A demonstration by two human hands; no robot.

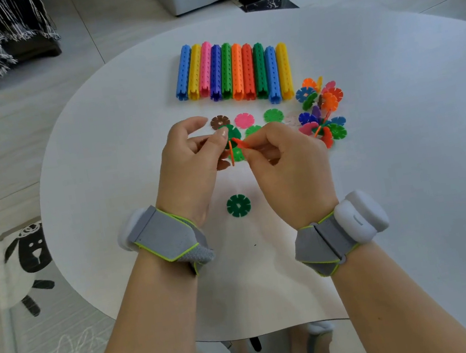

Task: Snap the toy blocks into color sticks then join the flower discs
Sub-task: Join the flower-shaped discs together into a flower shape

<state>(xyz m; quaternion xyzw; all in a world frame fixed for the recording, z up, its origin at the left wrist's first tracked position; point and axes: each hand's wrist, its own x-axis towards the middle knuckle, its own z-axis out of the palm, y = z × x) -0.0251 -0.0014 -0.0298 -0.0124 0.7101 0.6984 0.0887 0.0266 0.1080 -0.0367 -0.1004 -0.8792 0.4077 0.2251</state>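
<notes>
Grey floor on the far left carries a sheep-print mat (29, 257), beside the round white table (407, 164). Over the table's middle, the left hand (191, 155), with a grey wrist strap (165, 239), pinches a dark green disc (230, 133) between its thumb and curled fingers. A thin orange disc (231, 154), seen edge-on, hangs just below the green one. I cannot tell whether the two are slotted together.

Just right of it, the right hand (287, 158) pinches a second orange piece (240, 144) at its fingertips, touching the held discs. This wrist wears a strap with a white pod (360, 215).

Beneath the hands a light green disc (238, 154) lies flat, and a loose dark green disc (238, 205) rests nearer the person. Beyond the fingers lie a brown disc (220, 122), a pink disc (244, 120) and a green disc (273, 115).

At the far side, ten colour sticks (232, 72) lie side by side in a row. To the right sits a cluster of joined discs (323, 110) in mixed colours.
</notes>
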